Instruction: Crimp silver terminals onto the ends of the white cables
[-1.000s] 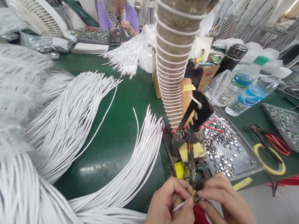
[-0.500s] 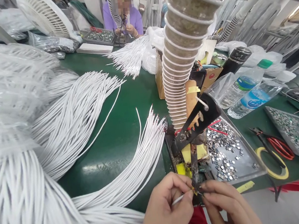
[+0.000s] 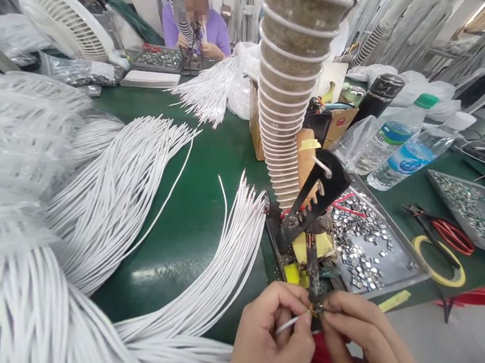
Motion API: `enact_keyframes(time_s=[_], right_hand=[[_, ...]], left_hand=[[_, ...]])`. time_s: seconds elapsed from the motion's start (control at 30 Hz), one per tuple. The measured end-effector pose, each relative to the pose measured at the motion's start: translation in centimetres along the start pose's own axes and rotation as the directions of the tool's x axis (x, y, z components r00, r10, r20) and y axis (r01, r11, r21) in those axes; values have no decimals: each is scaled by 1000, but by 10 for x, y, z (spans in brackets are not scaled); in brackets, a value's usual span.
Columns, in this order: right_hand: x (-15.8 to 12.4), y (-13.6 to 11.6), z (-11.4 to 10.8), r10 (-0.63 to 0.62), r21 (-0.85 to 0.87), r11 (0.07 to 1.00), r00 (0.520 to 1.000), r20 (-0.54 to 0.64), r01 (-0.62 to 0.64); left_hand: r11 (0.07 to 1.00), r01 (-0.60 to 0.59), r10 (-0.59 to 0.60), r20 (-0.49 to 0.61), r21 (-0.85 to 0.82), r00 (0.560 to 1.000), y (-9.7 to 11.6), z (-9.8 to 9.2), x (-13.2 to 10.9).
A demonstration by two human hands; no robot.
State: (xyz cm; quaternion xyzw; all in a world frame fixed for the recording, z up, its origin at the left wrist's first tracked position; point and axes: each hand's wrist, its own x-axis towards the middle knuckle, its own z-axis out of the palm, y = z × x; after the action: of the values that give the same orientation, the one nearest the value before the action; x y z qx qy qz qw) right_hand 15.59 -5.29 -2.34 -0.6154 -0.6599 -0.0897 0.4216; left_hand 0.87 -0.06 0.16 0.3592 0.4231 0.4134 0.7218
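Observation:
My left hand [image 3: 268, 340] is closed in a pinch on a thin white cable [image 3: 288, 324], its stripped end pointing right. My right hand [image 3: 365, 333] pinches a small metal connector [image 3: 317, 310] against that cable end. Both hands meet at the tip of a soldering iron [image 3: 311, 266] that hangs down from a black stand [image 3: 312, 203] at the table's near edge. What lies under my fingertips is too small to see.
Big bundles of white cables [image 3: 109, 190] cover the green table [image 3: 197, 209] on the left. A grey tray of metal parts [image 3: 368, 249], a ribbed fume hose [image 3: 288, 84], water bottles [image 3: 413, 155], red-handled pliers [image 3: 442, 230] and a tape roll [image 3: 439, 256] sit right. Another person [image 3: 195, 24] works opposite.
My hands have stayed together at the iron's tip with only small finger shifts. The view swung slightly right, then back left.

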Motion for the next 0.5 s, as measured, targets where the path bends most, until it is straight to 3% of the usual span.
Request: enact_keyframes(time_s=[0.2,0.37,0.5], right_hand=[[7,18,-5,-107,238,967,993,50,92],[2,25,-10,-3,256,967,1000,-8,5],[-1,20,-12,124,306,946,991,-47,-104]], left_hand=[[999,7,-7,13,41,1000,-5,-1,-1],[990,-72,60,106,118,993,-21,-10,-1],[910,-264,162,309,321,937,-45,-18,-1]])
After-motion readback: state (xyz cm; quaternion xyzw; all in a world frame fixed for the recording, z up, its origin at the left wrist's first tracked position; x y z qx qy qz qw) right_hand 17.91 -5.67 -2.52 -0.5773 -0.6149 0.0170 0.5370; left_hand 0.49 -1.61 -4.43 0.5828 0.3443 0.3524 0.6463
